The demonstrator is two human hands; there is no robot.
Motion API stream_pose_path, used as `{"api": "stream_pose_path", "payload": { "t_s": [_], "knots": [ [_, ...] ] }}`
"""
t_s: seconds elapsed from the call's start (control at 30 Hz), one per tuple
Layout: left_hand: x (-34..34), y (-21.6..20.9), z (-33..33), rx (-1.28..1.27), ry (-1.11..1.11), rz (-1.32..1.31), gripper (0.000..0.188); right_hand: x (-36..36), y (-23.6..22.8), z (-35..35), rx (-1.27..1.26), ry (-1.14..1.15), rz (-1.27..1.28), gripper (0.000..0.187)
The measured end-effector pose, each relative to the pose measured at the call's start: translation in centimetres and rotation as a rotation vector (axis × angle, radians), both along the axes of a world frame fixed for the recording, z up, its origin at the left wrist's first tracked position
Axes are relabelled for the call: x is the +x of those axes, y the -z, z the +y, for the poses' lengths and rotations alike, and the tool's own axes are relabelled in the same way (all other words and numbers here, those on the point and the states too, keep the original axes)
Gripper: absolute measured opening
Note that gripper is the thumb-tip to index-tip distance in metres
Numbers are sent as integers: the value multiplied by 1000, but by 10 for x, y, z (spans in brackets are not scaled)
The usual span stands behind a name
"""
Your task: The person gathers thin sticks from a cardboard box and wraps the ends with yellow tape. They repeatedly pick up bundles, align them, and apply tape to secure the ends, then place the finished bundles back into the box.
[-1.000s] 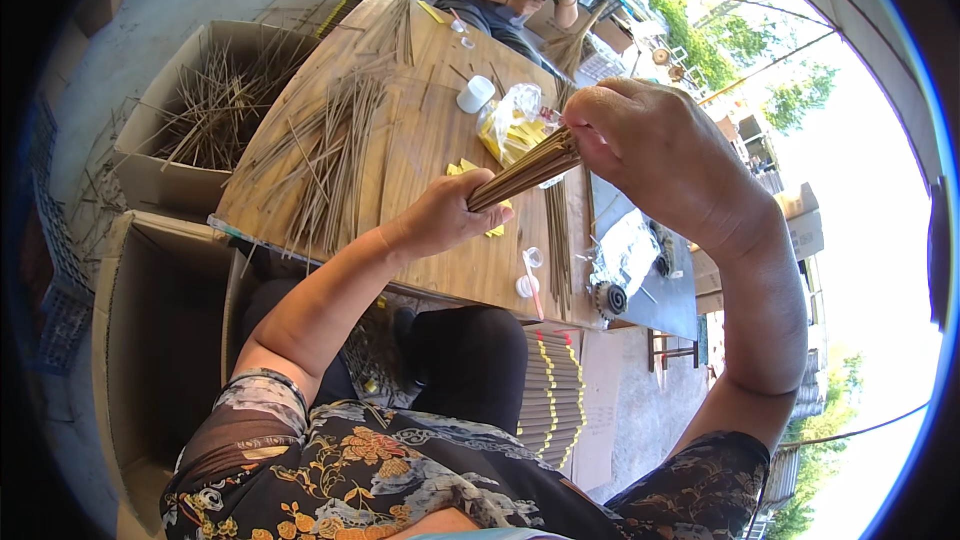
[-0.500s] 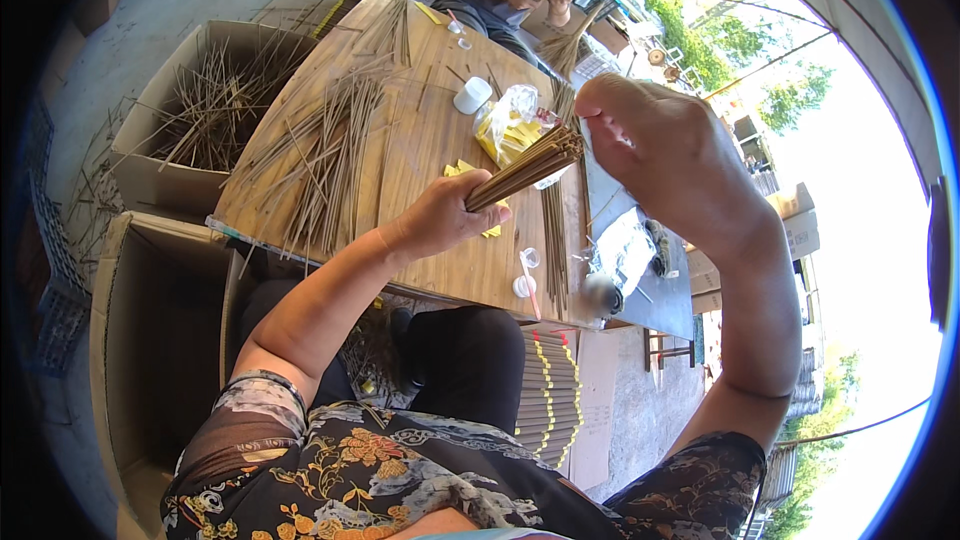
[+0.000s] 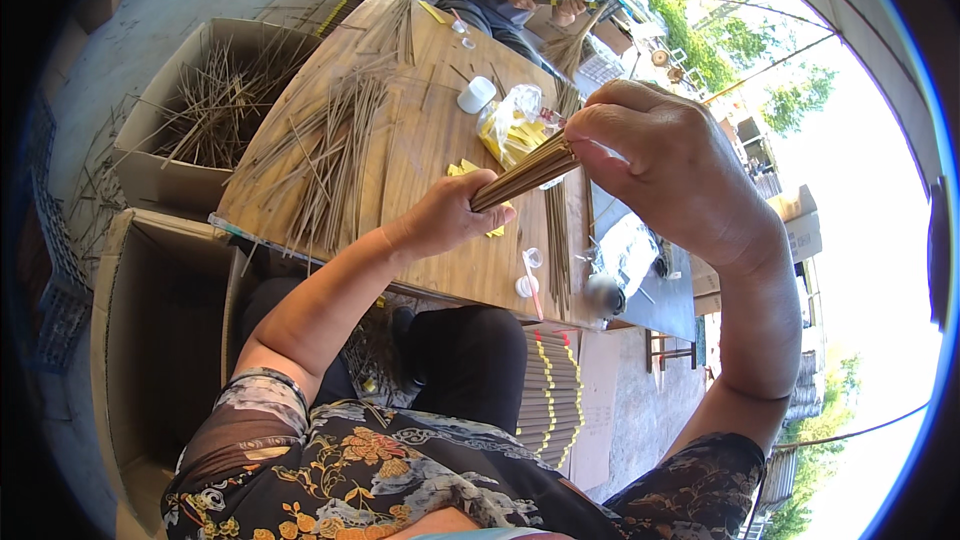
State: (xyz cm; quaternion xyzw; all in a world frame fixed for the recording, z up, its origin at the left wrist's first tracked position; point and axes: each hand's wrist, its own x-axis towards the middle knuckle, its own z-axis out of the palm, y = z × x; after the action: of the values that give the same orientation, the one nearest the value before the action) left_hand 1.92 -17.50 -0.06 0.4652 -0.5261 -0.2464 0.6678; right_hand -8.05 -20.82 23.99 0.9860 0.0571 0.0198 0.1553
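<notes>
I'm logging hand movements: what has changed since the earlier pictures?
The right hand, off the stick bundle half a second ago, has moved down-left, fingers at its upper end. The co-worker's hand has lowered. The left hand still grips the bundle; loose sticks on the wooden table stayed.

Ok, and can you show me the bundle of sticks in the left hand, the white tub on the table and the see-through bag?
Bundle of sticks [image 3: 524, 176]: head view, middle of its length.
White tub [image 3: 476, 94]: head view, on its side.
See-through bag [image 3: 512, 132]: head view, middle of it.

Stick bundle [image 3: 525, 173]: far end partly hidden by right grip [image 3: 660, 155].
</notes>
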Motion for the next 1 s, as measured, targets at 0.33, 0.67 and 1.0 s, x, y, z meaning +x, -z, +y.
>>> {"api": "stream_pose_path", "payload": {
  "t_s": [0.33, 0.67, 1.0],
  "knots": [
    [0, 1, -1, 4, 6, -14, 22, 3, 9, 3, -39, -62, -94, 10],
    [0, 2, 0, -2, -14, -10, 23, -12, -10, 5, 234, 146, -117, 13],
    [0, 0, 2, 23, 13, 6, 22, -20, 12, -14, 316, 203, -150, 16]
  ]
}}
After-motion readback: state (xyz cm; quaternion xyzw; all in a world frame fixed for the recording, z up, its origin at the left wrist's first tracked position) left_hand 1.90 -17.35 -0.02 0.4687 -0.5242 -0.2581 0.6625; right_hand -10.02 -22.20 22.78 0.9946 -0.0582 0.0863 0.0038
